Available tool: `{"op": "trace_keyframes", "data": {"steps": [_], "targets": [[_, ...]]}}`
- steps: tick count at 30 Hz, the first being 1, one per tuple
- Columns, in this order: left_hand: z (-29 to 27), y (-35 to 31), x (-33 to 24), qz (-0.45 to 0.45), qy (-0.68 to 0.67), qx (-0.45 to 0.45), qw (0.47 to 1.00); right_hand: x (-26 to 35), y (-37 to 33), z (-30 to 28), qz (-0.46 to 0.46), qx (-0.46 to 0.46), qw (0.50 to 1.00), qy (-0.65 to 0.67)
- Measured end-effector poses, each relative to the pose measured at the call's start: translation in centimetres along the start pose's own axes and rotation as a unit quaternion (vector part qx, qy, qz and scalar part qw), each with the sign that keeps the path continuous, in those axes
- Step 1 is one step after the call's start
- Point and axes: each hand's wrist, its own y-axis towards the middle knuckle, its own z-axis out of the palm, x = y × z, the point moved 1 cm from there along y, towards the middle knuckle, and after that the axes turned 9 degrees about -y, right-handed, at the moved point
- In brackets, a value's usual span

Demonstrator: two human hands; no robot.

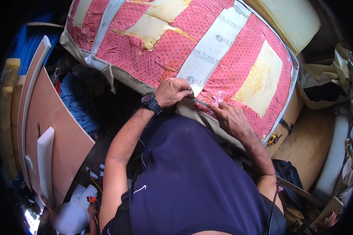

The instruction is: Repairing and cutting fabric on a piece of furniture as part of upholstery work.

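Note:
A large padded upholstery piece [133, 53] lies in front of me, covered in red patterned cloth with bare yellow foam patches. A printed white strip [211, 53] runs across it toward its near edge. At that edge my left hand [171, 92], wearing a dark watch [150, 103], is closed, its fingers curled by the strip's lower end. Just to its right, my right hand [232, 118] is closed too, fingers bent against the red cloth. A thin greyish bar [200, 102] spans the gap between both hands; its kind is unclear. What the fingertips pinch is mostly hidden.
A curved plywood panel [62, 117] with a white padded edge stands at left. Behind it lies blue cloth [76, 102]. At lower left a person [70, 217] holds an orange tool [92, 199]. A yellow tape measure [273, 139] and beige material [321, 78] lie at right.

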Motion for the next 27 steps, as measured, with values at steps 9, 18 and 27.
{"op": "trace_keyframes", "data": {"steps": [9, 18, 27], "targets": [[0.3, -0.3, -0.1, -0.008, -0.011, -0.014, 1.0, 0.3, 1.3, 0.4, -0.009, -0.01, 1.0, -0.018], [0.1, -0.2, -0.3, -0.036, -0.026, -0.011, 0.999, 0.4, 2.0, -0.2, -0.021, -0.016, 1.0, -0.011], [0.5, -0.4, 0.8, -0.066, -0.062, -0.078, 0.993, 0.1, -0.4, -4.3, 0.0, 0.019, 1.0, 0.001]]}}
